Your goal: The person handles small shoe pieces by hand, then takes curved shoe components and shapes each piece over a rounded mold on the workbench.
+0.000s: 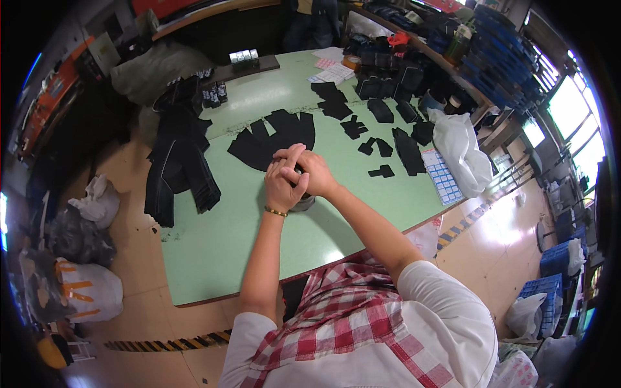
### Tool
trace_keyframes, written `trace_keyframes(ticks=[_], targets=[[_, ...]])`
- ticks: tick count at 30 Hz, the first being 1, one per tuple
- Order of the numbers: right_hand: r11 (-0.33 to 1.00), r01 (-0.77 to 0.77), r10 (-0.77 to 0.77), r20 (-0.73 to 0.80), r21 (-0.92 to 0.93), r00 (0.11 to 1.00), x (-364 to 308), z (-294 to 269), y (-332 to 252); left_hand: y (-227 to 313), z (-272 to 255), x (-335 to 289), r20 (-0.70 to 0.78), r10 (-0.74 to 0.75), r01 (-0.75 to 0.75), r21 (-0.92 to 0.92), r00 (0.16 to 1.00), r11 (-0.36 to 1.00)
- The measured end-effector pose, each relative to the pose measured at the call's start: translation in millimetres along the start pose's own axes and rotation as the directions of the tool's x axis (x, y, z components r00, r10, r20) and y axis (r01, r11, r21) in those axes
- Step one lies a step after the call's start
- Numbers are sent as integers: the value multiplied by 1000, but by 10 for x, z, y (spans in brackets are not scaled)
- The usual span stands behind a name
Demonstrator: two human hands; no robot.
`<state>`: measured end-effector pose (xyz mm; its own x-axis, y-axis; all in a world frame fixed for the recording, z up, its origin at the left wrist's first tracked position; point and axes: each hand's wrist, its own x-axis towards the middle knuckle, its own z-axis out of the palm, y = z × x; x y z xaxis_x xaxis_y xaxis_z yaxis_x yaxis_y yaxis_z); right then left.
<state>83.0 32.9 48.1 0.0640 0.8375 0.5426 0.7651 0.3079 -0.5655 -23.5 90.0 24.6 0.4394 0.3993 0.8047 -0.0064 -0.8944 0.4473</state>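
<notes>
My left hand (283, 184) and my right hand (318, 173) come together near the middle of the table, fingers crossed over each other. Both are closed over a grey round object (303, 204), whose lower side shows below my right wrist. Its top is mostly hidden by my hands, so I cannot tell its exact kind. A beaded bracelet (276, 211) circles my left wrist. Just beyond my hands lies a fan of flat black cut pieces (275, 139), overlapping one another.
On the green table (259, 258), long black pieces (181, 161) are stacked at left. Small black pieces (381, 145) lie at right, near a white plastic bag (460, 152) and a blue-and-white printed sheet (442, 176). A metallic block (244, 57) stands far back. A person (314, 22) is beyond.
</notes>
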Motion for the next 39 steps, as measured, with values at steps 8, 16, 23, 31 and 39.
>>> trace_keyframes(ticks=[8, 16, 23, 31, 39], targets=[[998, 48, -48, -5, 35, 999, -38, 29, 85, 120, -30, -22, 39, -83, 81, 32, 996, 996], [951, 181, -213, 104, 253, 972, 56, 162, -86, -15, -144, -338, -6, -123, 123, 147, 992, 982], [935, 104, -142, 90, 340, 986, -3, -3, 131, 259, 110, -170, -92, -156, 168, 139, 983, 976], [945, 45, -93, 135, 324, 986, -10, -73, 66, 267, 159, -183, -115, -184, 203, 188, 976, 961], [945, 100, -141, 112, 312, 984, -84, -239, 248, 338, 338, -129, -51, -216, 222, 174, 975, 959]])
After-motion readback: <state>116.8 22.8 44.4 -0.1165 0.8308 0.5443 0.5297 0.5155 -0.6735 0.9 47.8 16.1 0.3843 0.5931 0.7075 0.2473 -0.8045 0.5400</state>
